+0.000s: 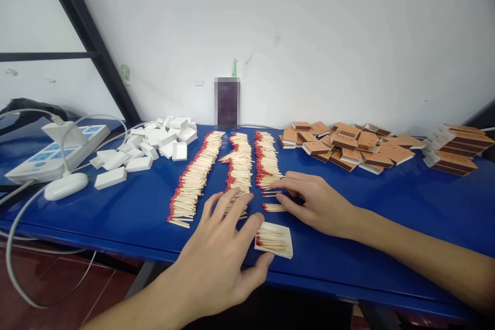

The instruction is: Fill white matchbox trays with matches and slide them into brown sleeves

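Observation:
A small white matchbox tray (286, 254) lies near the table's front edge with several red-headed matches (273, 242) inside. My left hand (222, 247) has its thumb and index finger at opposite edges of this tray. Its other fingers spread over the near end of the middle row of matches (240, 170). At the near end of the right row of matches (266, 157), my right hand (315, 201) is curled, thumb and index finger closing around a few matches (270, 195). Several loose matches (273, 208) lie just below its thumb.
A third match row (197, 175) runs along the left. Empty white trays (154, 139) are heaped behind it. Matchbox sleeves (348, 144) are piled at the back right, with more stacked sleeves (456, 149) beyond. A power strip (38, 160) and cables occupy the left end.

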Demonstrator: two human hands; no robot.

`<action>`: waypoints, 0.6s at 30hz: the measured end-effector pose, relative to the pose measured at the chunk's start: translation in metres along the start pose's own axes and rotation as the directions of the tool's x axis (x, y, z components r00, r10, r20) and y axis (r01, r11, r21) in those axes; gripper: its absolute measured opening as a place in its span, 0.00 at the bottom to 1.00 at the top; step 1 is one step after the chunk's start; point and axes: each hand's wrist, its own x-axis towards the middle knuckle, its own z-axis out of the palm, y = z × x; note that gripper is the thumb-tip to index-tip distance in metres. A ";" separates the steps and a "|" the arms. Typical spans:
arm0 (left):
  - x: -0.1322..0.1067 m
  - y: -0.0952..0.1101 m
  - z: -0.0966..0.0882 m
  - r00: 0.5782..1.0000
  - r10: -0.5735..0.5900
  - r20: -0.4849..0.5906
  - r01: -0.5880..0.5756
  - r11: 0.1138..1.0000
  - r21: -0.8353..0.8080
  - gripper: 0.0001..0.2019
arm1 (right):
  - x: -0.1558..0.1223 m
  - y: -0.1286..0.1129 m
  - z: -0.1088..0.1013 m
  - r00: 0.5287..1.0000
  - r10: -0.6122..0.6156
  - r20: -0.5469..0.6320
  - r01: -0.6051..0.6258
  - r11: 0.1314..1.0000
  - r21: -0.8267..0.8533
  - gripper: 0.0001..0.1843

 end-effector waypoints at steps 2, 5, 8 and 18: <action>0.000 0.000 0.000 1.000 0.001 0.002 -0.001 1.000 0.003 0.15 | 0.000 0.000 0.000 1.000 -0.010 0.019 0.010 1.000 0.020 0.13; 0.000 0.000 0.000 1.000 -0.004 0.015 0.004 1.000 0.001 0.15 | 0.000 0.000 0.000 0.999 -0.016 0.034 0.015 0.999 0.043 0.13; 0.000 0.000 0.000 1.000 -0.006 0.020 0.007 1.000 -0.007 0.15 | 0.000 0.001 0.000 0.999 -0.007 0.035 0.005 0.999 0.044 0.14; -0.001 0.000 0.000 1.000 -0.002 0.010 0.002 1.000 -0.011 0.15 | 0.001 0.001 0.000 0.998 0.057 -0.022 -0.058 0.998 -0.017 0.11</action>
